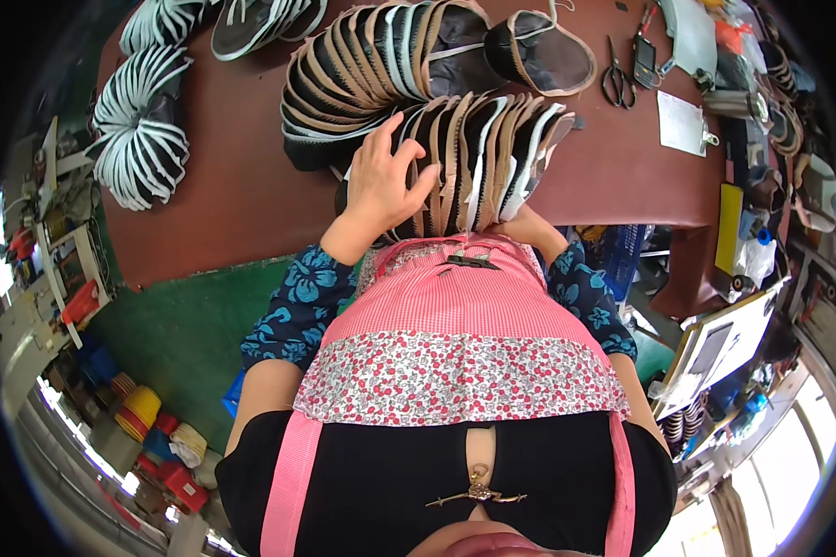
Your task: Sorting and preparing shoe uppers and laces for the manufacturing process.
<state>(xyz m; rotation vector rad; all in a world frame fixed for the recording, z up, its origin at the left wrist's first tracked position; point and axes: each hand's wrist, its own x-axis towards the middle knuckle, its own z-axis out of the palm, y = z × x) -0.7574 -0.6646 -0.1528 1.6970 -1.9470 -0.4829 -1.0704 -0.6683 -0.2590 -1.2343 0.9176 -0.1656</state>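
Observation:
A long curved row of nested shoe uppers, black with tan and white edges, lies on the brown table in front of me. Its near end reaches the table's front edge against my apron. My left hand is over the left side of this near end, with its fingers spread and nothing seen between them. My right hand is low at the right end of the row, by the table edge. Its fingers are hidden behind the uppers and the apron. One separate upper rests at the far right end of the row.
White-edged bundles of shoe parts lie at the table's left. Black scissors, a black handheld device and a white paper are on the right. A blue crate stands below the table's right front edge.

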